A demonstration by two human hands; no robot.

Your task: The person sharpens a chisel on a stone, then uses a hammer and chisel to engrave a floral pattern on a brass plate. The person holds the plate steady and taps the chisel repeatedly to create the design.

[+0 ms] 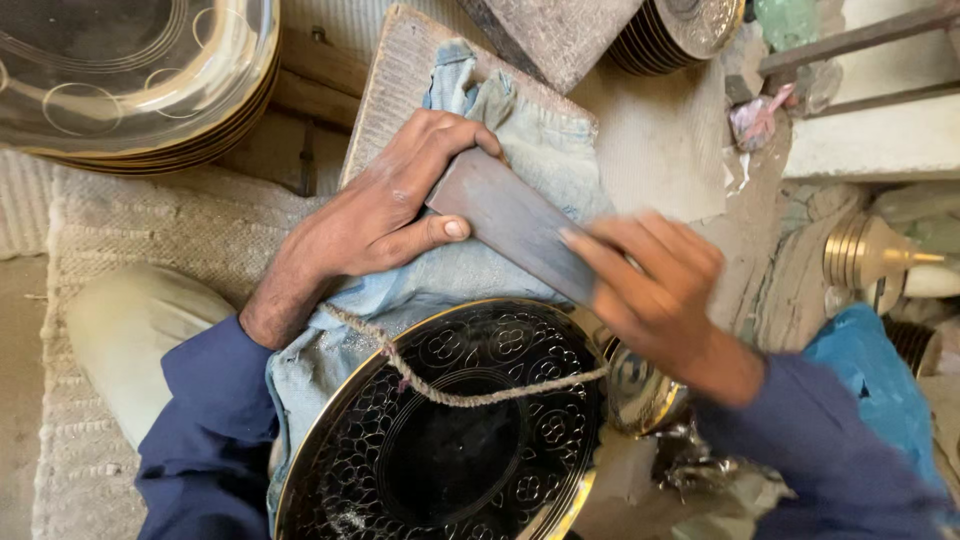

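Both hands, the left hand (385,205) and the right hand (650,285), held the flat metal blade (510,222) on the cloth (540,150) at 12 o'clock of the dark engraved plate (450,430); even pressure seemed best.

Flat metal bar (510,222) between fingers of left hand (385,205) and right hand (650,290), on cloth (545,150); engraved plate (450,430) below fingers, rope (470,395) across it.
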